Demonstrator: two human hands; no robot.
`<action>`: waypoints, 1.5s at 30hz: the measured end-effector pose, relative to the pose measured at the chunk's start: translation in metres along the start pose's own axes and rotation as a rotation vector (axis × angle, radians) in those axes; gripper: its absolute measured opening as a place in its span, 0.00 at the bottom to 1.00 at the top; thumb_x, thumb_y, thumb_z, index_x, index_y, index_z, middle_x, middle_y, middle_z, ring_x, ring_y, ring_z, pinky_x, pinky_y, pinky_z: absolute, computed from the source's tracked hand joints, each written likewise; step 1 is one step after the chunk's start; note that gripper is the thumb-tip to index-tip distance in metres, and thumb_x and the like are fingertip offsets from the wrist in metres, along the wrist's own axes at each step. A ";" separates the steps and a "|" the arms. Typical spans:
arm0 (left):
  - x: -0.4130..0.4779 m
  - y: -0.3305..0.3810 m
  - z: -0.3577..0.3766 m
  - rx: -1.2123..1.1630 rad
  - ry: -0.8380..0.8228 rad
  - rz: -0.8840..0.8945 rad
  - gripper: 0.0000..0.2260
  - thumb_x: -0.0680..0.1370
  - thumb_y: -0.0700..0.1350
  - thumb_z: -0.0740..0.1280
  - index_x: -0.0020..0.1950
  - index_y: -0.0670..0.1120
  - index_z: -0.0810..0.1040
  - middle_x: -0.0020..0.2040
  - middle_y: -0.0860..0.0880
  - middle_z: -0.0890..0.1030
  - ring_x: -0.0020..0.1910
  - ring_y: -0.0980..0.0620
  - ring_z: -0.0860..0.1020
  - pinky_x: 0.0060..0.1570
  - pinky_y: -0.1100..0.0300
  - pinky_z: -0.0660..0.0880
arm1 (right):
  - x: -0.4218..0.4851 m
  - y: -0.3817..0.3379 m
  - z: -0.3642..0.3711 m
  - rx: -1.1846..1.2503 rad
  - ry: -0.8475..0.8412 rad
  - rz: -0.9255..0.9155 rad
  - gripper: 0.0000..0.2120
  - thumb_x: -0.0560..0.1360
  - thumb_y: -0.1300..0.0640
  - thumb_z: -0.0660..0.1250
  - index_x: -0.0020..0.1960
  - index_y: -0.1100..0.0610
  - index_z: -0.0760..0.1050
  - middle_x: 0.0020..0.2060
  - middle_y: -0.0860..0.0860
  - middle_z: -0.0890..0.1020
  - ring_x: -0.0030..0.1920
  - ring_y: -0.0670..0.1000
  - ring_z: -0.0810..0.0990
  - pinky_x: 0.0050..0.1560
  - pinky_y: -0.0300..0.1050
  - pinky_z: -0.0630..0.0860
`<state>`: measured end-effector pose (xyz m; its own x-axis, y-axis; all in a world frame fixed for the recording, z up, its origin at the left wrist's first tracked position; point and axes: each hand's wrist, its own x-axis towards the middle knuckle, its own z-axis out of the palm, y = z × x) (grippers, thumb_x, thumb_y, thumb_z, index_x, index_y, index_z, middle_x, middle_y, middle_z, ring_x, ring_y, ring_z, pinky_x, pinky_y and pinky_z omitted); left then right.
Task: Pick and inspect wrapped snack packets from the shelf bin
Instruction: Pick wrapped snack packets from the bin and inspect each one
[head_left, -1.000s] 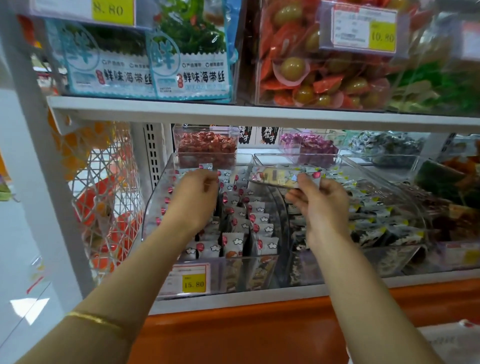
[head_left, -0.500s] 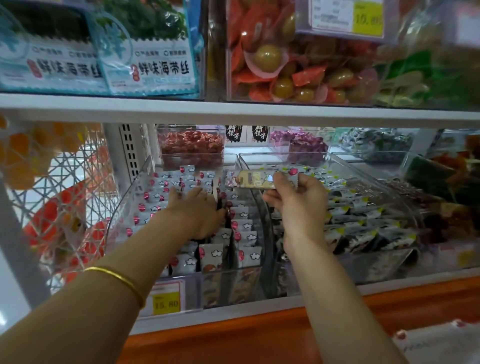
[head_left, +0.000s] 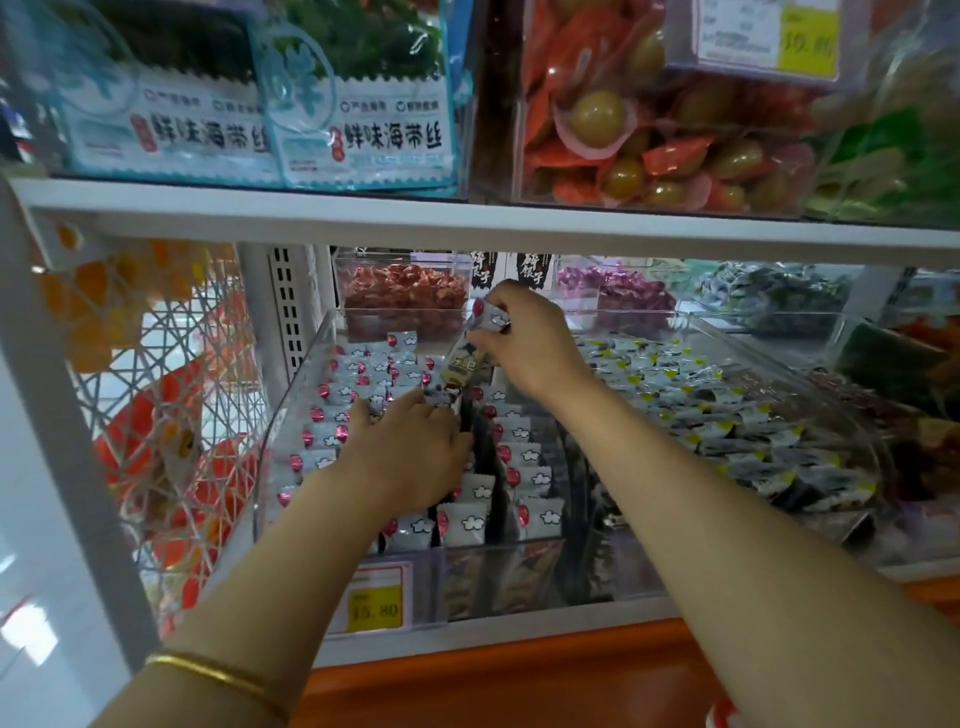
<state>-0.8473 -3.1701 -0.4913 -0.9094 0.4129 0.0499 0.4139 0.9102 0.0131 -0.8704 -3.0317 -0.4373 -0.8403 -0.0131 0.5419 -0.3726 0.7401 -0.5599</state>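
Note:
A clear plastic bin (head_left: 291, 410) on the lower shelf holds rows of small white snack packets (head_left: 524, 486) with red dots and cloud marks. My right hand (head_left: 524, 348) hovers over the back of this bin and pinches one such snack packet (head_left: 488, 318) together with a yellowish packet (head_left: 462, 368) that hangs tilted below the fingers. My left hand (head_left: 410, 447) lies palm down on the packets in the middle of the bin, fingers reaching among them. What its fingertips touch is hidden.
A second clear bin (head_left: 810, 384) of dark packets with yellow corners stands to the right. Behind are tubs of red sweets (head_left: 405, 293) and purple sweets (head_left: 618, 291). The white upper shelf board (head_left: 363, 221) hangs close above. A yellow price tag (head_left: 375, 609) fronts the bin.
My right hand has swung left from the right bin's edge to over the back of the left bin, its packet now tilted down. My left hand stays pressed among the packets.

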 end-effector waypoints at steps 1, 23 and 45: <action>0.000 0.000 0.000 -0.024 0.009 -0.005 0.20 0.81 0.55 0.45 0.62 0.45 0.69 0.68 0.48 0.69 0.73 0.49 0.57 0.67 0.32 0.50 | 0.004 0.001 0.004 -0.030 -0.014 -0.016 0.17 0.75 0.60 0.67 0.62 0.63 0.71 0.62 0.57 0.76 0.59 0.55 0.75 0.48 0.35 0.63; -0.013 -0.018 -0.021 -0.220 0.005 0.058 0.23 0.82 0.56 0.47 0.73 0.49 0.64 0.75 0.52 0.60 0.76 0.52 0.50 0.70 0.40 0.44 | 0.050 0.009 0.051 -0.525 -0.350 -0.061 0.08 0.76 0.64 0.64 0.52 0.59 0.80 0.53 0.55 0.81 0.55 0.55 0.78 0.57 0.49 0.74; -0.072 -0.008 -0.041 -0.669 0.363 -0.087 0.17 0.81 0.44 0.59 0.70 0.43 0.68 0.65 0.45 0.74 0.56 0.47 0.76 0.53 0.58 0.73 | -0.096 -0.026 -0.032 0.262 0.355 0.220 0.07 0.78 0.62 0.62 0.42 0.55 0.68 0.38 0.52 0.76 0.31 0.49 0.77 0.28 0.33 0.69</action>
<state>-0.7834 -3.2084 -0.4544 -0.9177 0.1987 0.3441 0.3823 0.6780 0.6279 -0.7672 -3.0282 -0.4546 -0.7409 0.3887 0.5478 -0.3263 0.5046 -0.7993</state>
